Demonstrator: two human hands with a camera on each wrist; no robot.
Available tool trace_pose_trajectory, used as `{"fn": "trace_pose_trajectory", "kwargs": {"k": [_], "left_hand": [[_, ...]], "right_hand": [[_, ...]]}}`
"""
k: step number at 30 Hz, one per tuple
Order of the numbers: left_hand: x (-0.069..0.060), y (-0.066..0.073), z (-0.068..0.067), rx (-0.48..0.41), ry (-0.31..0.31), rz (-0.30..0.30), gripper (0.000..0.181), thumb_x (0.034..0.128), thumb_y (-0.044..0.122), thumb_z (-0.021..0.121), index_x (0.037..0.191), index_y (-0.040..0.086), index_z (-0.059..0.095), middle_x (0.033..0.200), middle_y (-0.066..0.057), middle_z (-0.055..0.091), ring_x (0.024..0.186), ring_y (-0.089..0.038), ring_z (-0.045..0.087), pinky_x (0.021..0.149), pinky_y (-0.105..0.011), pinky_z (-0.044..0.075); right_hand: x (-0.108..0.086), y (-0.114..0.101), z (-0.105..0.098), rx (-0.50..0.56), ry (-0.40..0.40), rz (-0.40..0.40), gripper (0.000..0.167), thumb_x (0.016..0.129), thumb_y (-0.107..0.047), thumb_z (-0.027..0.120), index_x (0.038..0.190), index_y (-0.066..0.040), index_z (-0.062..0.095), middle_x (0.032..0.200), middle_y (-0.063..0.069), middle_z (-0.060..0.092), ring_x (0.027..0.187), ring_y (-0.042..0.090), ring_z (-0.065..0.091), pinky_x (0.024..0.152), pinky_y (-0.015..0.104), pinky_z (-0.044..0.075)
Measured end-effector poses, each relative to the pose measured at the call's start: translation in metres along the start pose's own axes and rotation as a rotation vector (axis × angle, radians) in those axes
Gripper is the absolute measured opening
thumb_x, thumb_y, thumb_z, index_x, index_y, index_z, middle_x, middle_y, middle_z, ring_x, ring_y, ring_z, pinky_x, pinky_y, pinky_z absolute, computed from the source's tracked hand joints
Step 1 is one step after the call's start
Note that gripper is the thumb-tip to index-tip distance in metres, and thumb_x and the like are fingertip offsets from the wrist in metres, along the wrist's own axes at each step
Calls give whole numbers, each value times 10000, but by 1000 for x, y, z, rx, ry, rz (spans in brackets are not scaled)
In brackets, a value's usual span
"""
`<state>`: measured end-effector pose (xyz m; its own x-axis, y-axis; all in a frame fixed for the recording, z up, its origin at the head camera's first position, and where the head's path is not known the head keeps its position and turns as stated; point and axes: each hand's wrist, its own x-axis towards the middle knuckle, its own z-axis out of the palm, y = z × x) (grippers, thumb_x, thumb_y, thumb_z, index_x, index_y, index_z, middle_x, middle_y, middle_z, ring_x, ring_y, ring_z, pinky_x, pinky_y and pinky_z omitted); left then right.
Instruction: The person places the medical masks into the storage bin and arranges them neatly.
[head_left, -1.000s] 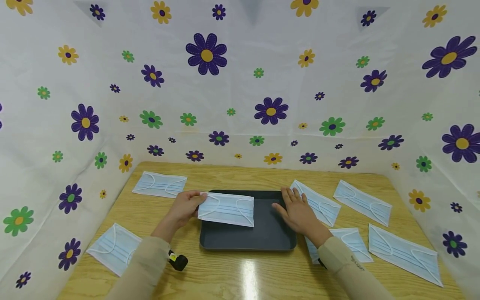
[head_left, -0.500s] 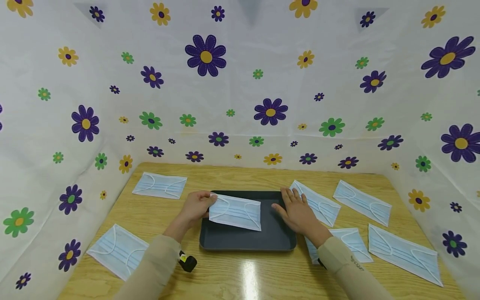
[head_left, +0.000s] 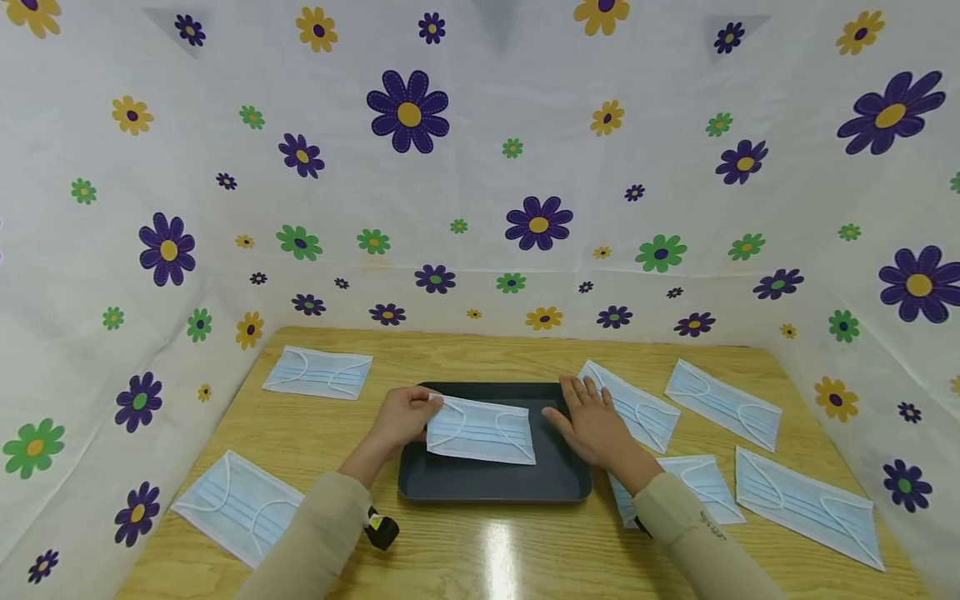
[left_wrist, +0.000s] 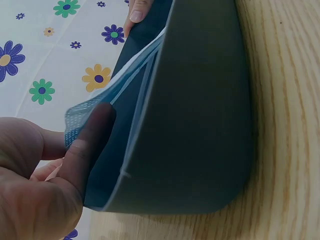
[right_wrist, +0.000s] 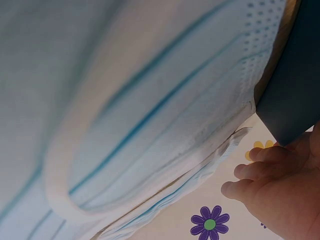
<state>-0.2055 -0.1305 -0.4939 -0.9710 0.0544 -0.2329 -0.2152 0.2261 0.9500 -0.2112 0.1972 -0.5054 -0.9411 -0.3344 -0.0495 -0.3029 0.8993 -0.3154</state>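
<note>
My left hand (head_left: 403, 417) pinches a light blue face mask (head_left: 482, 430) by its left end, between thumb and fingers. The mask hangs within the dark grey tray (head_left: 495, 487); in the left wrist view its near end (left_wrist: 82, 120) is raised at the tray wall (left_wrist: 200, 110). Whether its far end touches the tray floor, I cannot tell. My right hand (head_left: 597, 425) lies with straight fingers on the tray's right rim, thumb over the inside. Close by that hand are a face mask (head_left: 637, 408) behind it and another (head_left: 708, 487) partly under the forearm.
Face masks lie at the back left (head_left: 318, 372), front left (head_left: 238, 507), back right (head_left: 723, 402) and far right (head_left: 810, 508) of the wooden table (head_left: 450, 550). A flowered white curtain (head_left: 465, 183) surrounds the back and sides. A black wrist device (head_left: 381, 530) sits under the left forearm.
My left hand has moved to the right and slightly down, carrying the face mask farther over the tray. My right hand has stayed on the tray's right rim.
</note>
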Motion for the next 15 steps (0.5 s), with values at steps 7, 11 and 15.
{"fn": "trace_pose_trajectory", "kwargs": {"k": [7, 11, 15], "left_hand": [[1, 2, 3, 91, -10, 19, 244, 1049, 121, 648, 1207, -47, 728, 964, -130, 787, 741, -124, 691, 612, -306, 619], [0, 3, 4, 166, -5, 28, 265, 1045, 148, 658, 1208, -46, 735, 1011, -153, 788, 781, -137, 700, 632, -314, 624], [-1, 4, 3, 200, 11, 43, 297, 1038, 137, 661, 1235, -77, 723, 1105, -219, 778, 830, -172, 728, 648, -332, 635]], "right_hand": [[0, 0, 0, -1, 4, 1, 813, 1122, -534, 398, 1652, 52, 205, 1686, 323, 270, 1580, 548, 177, 1251, 729, 155], [-1, -1, 0, 3, 2, 4, 811, 1123, -528, 399, 1652, 55, 201, 1688, 321, 267, 1581, 545, 175, 1254, 726, 151], [-1, -2, 0, 4, 4, 4, 813, 1124, -529, 396, 1650, 59, 204, 1686, 324, 269, 1581, 545, 176, 1254, 726, 149]]}}
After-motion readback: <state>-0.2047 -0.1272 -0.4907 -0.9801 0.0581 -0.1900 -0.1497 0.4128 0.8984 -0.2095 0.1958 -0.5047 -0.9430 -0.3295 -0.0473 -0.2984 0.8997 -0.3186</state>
